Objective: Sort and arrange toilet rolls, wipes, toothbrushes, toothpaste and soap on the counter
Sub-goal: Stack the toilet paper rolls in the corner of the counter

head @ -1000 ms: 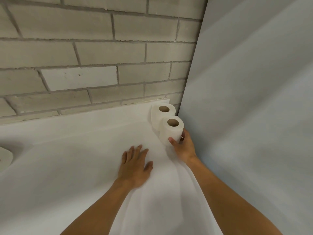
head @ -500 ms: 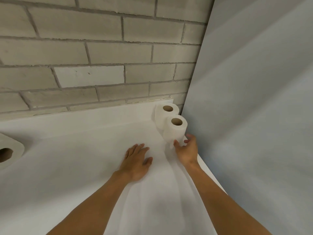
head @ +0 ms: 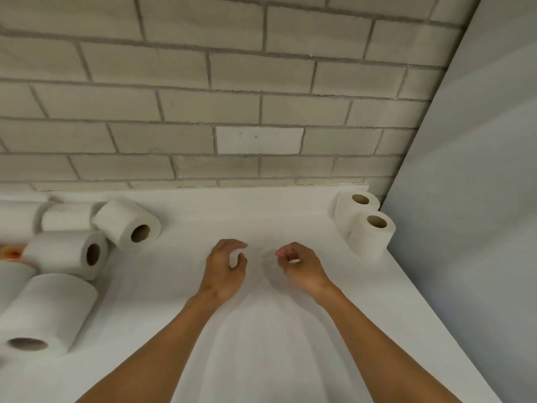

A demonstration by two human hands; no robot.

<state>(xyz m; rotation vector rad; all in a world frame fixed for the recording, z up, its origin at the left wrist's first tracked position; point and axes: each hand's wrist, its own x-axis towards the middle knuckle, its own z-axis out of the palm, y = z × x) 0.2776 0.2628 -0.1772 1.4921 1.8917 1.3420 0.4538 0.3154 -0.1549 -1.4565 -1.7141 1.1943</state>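
Both hands are empty. The person's left hand (head: pixel 225 269) and right hand (head: pixel 302 267) hang side by side over the middle of the white counter (head: pixel 261 338). The fingers are loosely curled around nothing and the thumbs are clear of the fingertips. Whether either hand brushes the surface cannot be told.

At about two o'clock from the hands, two toilet rolls stand upright in the corner where the brick wall (head: pixel 232 97) meets the grey panel (head: pixel 479 199). The back roll (head: pixel 356 207) sits close to the wall, and the front roll (head: pixel 372 237) touches it on the near side, just beside the panel. These two look placed — a short row begun.

The rest lies at about nine o'clock, well apart from the hands, in an unsorted heap of rolls on their sides. The nearest roll (head: pixel 125 225) turns its core toward the camera. A second roll (head: pixel 66 253) lies against it, with a third roll (head: pixel 66 216) behind. A large roll (head: pixel 43 312) sits at about eight o'clock by the frame edge. A blurred orange thing (head: pixel 10 253) shows at the far left; what it is cannot be told. No wipes, toothbrushes, toothpaste or soap can be made out.

The task looks to be at an early stage — two rolls are arranged, at least four wait in the heap, and the other kinds seem untouched. The likely next move is a reach toward nine o'clock for the nearest roll.
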